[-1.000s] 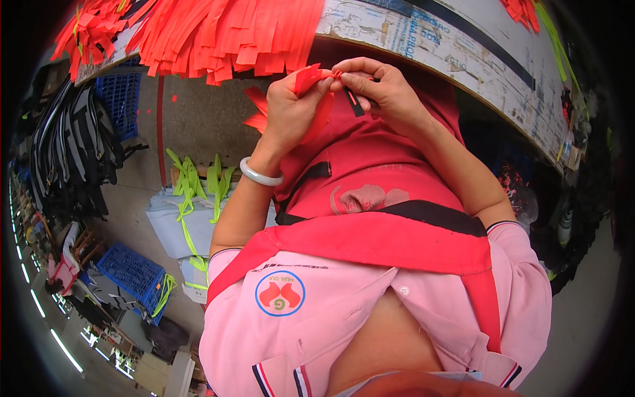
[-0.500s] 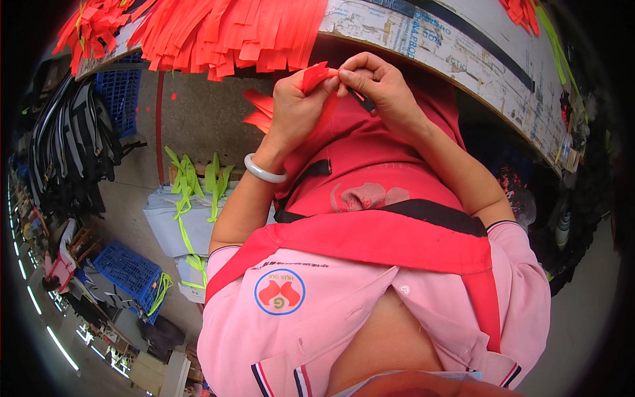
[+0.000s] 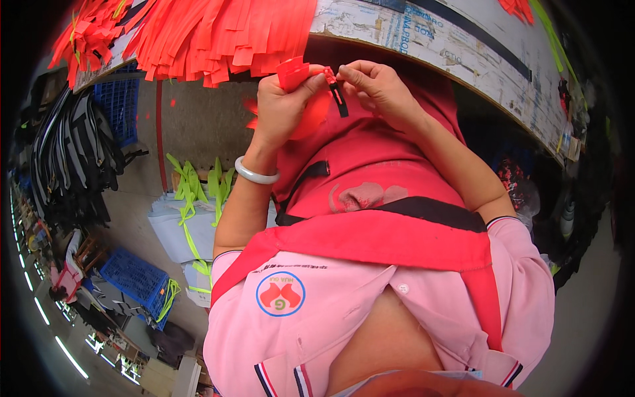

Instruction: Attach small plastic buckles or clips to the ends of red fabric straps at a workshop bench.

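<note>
Drawn back from where it stood half a second earlier, a worker's right hand (image 3: pixel 383 92) had uncovered the black slotted tab (image 3: pixel 340 104), which dangled from a red knot (image 3: pixel 329 74) just off the near edge of the white-topped worktable (image 3: pixel 357 20). Seen by an onlooker, the left hand (image 3: pixel 284 106) was clenched around a bunch of red ribbons (image 3: pixel 292 74), its thumb close to the knot. Right thumb and forefinger came together just beside it; whether they touched, one could not tell. More red strips (image 3: pixel 225 40) draped over the worktable's near edge, on the worker's left. Black-and-gray straps (image 3: pixel 69 152) hung beyond the worktable's left end; a blue crate (image 3: pixel 135 278) sat farther from it.
</note>
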Action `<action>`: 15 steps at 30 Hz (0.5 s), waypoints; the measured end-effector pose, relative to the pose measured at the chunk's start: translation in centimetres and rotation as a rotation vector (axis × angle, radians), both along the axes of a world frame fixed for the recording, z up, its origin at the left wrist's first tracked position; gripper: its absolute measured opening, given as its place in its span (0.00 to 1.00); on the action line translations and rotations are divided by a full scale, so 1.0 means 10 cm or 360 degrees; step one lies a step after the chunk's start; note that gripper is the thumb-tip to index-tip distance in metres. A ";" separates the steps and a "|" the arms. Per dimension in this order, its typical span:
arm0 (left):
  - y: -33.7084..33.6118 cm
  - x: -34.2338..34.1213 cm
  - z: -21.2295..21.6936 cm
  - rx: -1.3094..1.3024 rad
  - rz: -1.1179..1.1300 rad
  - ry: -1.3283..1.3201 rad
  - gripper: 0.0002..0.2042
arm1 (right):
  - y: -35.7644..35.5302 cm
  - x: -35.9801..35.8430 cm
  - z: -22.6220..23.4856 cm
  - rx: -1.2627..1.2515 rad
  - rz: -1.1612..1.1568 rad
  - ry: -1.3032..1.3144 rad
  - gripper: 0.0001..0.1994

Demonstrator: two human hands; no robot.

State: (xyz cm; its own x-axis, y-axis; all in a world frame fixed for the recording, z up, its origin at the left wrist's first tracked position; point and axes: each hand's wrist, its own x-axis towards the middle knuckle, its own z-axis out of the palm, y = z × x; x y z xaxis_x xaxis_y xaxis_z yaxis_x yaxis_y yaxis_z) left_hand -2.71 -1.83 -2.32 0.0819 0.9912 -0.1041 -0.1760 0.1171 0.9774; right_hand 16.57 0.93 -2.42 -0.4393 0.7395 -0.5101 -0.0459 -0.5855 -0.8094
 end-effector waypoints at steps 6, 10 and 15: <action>0.03 -0.04 0.10 -0.0194 -0.0027 -0.0050 0.08 | 0.08 -0.06 0.13 0.0209 -0.0126 0.0142 0.11; 0.04 -0.09 0.15 -0.0299 -0.0075 -0.0377 0.07 | 0.20 0.11 0.32 0.0475 -0.0186 0.0128 0.09; 0.05 -0.12 0.19 -0.0440 -0.0196 -0.0471 0.07 | 0.07 0.05 0.42 0.0850 0.0258 -0.0166 0.08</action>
State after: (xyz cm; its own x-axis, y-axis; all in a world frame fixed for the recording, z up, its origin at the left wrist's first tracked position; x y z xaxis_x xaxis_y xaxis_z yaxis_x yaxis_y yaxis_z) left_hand -3.92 -1.35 -0.38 0.2642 0.9103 -0.3187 -0.4127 0.4054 0.8157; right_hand 17.05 1.65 1.81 -0.5362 0.8339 -0.1306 0.1065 -0.0866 -0.9905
